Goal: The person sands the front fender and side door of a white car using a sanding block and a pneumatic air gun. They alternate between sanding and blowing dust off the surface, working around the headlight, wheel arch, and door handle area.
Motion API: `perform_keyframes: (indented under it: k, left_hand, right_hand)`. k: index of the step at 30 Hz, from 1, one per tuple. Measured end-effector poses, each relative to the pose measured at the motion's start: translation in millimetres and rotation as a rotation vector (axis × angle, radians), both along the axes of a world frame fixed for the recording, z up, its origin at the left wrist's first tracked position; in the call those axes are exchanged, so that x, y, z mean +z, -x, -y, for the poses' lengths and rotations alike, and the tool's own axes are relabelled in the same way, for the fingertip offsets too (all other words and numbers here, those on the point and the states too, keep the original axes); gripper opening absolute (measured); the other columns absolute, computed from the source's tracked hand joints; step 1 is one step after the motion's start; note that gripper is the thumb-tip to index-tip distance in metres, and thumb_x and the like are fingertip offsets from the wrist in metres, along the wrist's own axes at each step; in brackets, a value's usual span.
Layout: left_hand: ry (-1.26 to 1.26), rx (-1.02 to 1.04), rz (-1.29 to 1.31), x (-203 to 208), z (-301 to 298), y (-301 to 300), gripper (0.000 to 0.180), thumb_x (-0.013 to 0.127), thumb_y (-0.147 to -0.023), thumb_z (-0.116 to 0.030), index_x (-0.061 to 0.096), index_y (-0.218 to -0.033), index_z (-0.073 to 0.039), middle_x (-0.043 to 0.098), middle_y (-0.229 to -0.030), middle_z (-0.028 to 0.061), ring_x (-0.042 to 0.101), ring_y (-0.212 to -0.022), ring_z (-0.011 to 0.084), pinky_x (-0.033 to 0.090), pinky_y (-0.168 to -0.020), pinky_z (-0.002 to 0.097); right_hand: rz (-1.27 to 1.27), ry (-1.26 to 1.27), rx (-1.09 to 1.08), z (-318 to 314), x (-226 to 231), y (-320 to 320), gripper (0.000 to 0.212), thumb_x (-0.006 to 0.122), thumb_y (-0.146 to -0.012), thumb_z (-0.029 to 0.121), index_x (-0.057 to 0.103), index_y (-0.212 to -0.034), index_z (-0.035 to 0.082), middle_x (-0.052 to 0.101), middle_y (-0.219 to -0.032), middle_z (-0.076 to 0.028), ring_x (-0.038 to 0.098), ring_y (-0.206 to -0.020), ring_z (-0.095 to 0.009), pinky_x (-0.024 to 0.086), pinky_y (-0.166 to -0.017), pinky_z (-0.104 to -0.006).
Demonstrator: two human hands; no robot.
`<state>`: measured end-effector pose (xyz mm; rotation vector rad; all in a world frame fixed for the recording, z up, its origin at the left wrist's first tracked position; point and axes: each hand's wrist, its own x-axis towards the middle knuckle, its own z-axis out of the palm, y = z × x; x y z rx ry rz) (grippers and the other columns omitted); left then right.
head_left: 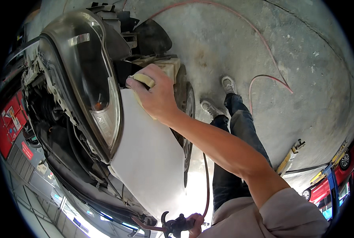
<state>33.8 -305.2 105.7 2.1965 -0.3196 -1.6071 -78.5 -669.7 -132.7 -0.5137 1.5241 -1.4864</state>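
Observation:
My right hand [156, 92] is closed round a pale yellow sanding pad [144, 79] and rests at the upper end of a car's whitish fender panel [153, 146]. The pad lies between thumb and fingers, its underside mostly hidden. Right beside it is the car's headlight [85, 59], with a dark lens and a clear lower part. At the lower edge, my left hand [195, 223] grips a black air blow gun [175, 225] with a hooked part; a reddish hose [206, 186] runs by that hand. The gun stays near the lower end of the fender.
The engine bay [62, 131] lies open left of the headlight. A wheel [189, 101] sits under the fender, close to my shoes [220, 97]. A red hose [260, 35] loops across the concrete floor [303, 79]. A yellowish lift arm [290, 156] and a red car [327, 186] are at right.

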Motion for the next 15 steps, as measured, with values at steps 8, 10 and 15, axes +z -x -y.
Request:
perform_keyframes:
  k: [8, 10, 15]
  left_hand:
    - [-0.005, -0.024, -0.022, -1.0, -11.4, -2.8, 0.023, 0.064, -0.075, 0.004, 0.049, -0.062, -0.007, 0.048, -0.055, 0.0034, 0.042, -0.047, 0.0122, 0.031, -0.045, 0.0276]
    - [-0.034, 0.001, -0.046, -1.9, -6.6, -1.8, 0.02, 0.063, -0.076, 0.007, 0.052, -0.063, -0.005, 0.052, -0.056, 0.0045, 0.045, -0.051, 0.0127, 0.035, -0.049, 0.0287]
    - [-0.065, -0.109, -0.063, -6.0, -5.4, -2.9, 0.021, 0.063, -0.076, 0.004, 0.05, -0.063, -0.006, 0.051, -0.059, 0.0035, 0.044, -0.051, 0.0124, 0.034, -0.05, 0.0283]
  right_hand:
    - [-0.051, 0.071, -0.027, 3.7, 3.0, 2.4, 0.016, 0.073, -0.077, 0.015, 0.063, -0.077, 0.002, 0.057, -0.076, -0.011, 0.056, -0.073, -0.029, 0.044, -0.067, -0.038]
    - [0.027, -0.049, 0.06, -19.5, -3.2, 6.9, 0.021, 0.073, -0.077, 0.02, 0.062, -0.077, 0.003, 0.056, -0.076, -0.011, 0.056, -0.074, -0.03, 0.044, -0.067, -0.0385]
    - [-0.146, -0.341, 0.269, -77.9, -19.3, 51.4, 0.018, 0.072, -0.077, 0.018, 0.065, -0.086, 0.005, 0.06, -0.085, -0.01, 0.059, -0.082, -0.03, 0.047, -0.072, -0.0385]
